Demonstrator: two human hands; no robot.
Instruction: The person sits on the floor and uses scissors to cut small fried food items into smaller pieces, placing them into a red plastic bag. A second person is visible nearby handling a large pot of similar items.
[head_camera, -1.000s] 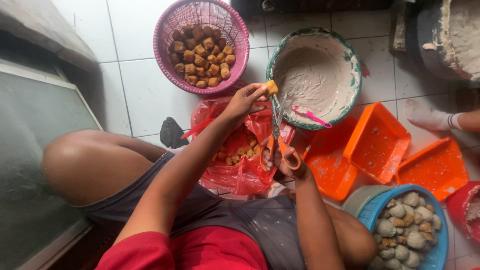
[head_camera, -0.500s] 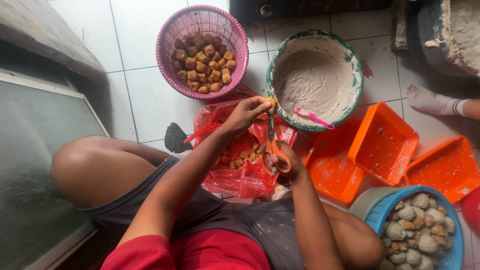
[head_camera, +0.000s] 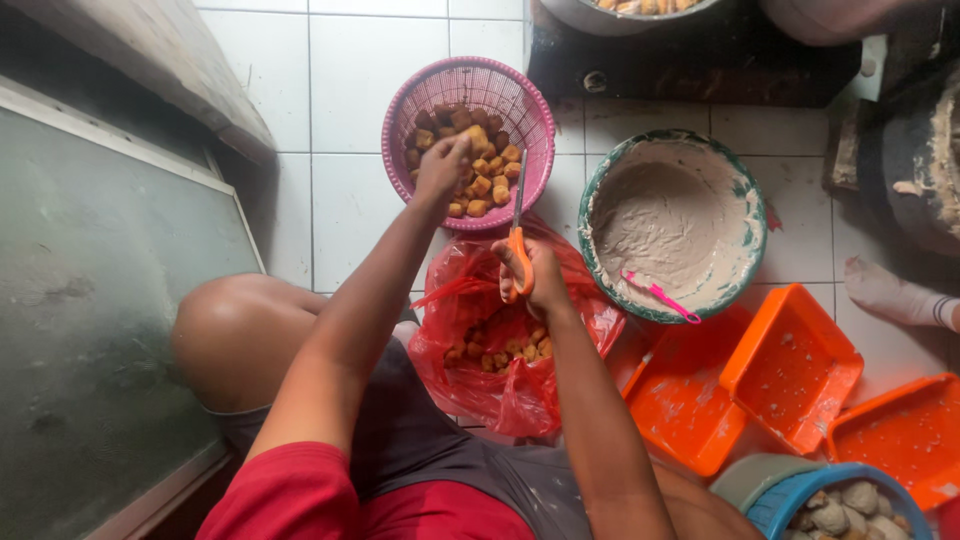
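- My left hand (head_camera: 443, 165) is stretched out over the pink basket (head_camera: 405, 130), fingers pinched narrow around one fried tofu puff (head_camera: 476, 137) at the fingertips, right above the heap of puffs inside.
- The puff I hold sits just past my fingertips, touching or nearly touching the pile below; I cannot tell which.
- My right hand (head_camera: 535, 275) is curled closed around the orange handles of a pair of scissors (head_camera: 518, 225), thumb and fingers through the loops.
- The scissor blades point away from my fingers, up toward the basket, and their tip lies over its near rim, just beside the left fingertips. The blades look closed or nearly so.
- Directly under my right fingers is a red plastic bag (head_camera: 500, 390), open, with more brown puffs in it.
- Beyond my right knuckles, off to the right side, stands a large bowl of pale batter (head_camera: 675, 215) with a pink spoon (head_camera: 660, 297) leaning on its near edge.
- Further to the right of that hand lie orange trays (head_camera: 790, 370), and near my right elbow a blue bowl (head_camera: 790, 505) of pale lumps.
- Another person's socked foot (head_camera: 895, 297) rests on the tiles well apart from both hands.
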